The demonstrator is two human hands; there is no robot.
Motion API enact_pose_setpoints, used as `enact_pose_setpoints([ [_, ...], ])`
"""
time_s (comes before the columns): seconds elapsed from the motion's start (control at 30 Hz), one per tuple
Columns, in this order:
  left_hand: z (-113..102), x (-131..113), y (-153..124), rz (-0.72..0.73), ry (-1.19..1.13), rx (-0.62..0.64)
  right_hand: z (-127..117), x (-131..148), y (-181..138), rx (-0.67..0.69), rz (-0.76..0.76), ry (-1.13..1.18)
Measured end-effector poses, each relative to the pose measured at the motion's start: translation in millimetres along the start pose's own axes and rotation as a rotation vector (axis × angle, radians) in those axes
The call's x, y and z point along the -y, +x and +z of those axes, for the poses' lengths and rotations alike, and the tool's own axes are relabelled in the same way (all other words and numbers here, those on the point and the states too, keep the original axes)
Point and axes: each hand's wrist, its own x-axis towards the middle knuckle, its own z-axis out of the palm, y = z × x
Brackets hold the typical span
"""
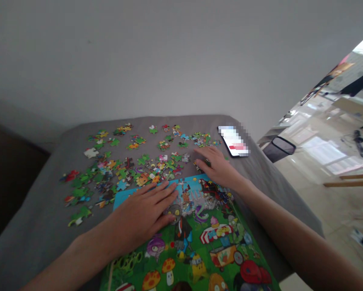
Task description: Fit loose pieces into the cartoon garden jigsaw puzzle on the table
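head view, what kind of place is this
Probably a room in a home: a grey-clothed table against a plain wall, strewn with loose pieces by a cartoon puzzle, a phone at the corner.

No legible text; phone screen blurred, puzzle board shows cartoons only.
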Motion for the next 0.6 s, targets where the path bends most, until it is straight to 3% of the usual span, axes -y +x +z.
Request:
enact_pose_setpoints([
  [0.27, 4, 1, -1, 0.007, -0.010, -0.040, 14, 16, 28, -0.028, 0.078, 0.032],
  [0.43, 4, 5, -2, 0.022, -0.013, -0.068, -11, 7, 21, 0.004, 0.074, 0.194],
  [0.6, 7, 6, -2, 0.037, 0.014, -0.110, -42, -1, -5, 0.180, 0.067, 0.475],
])
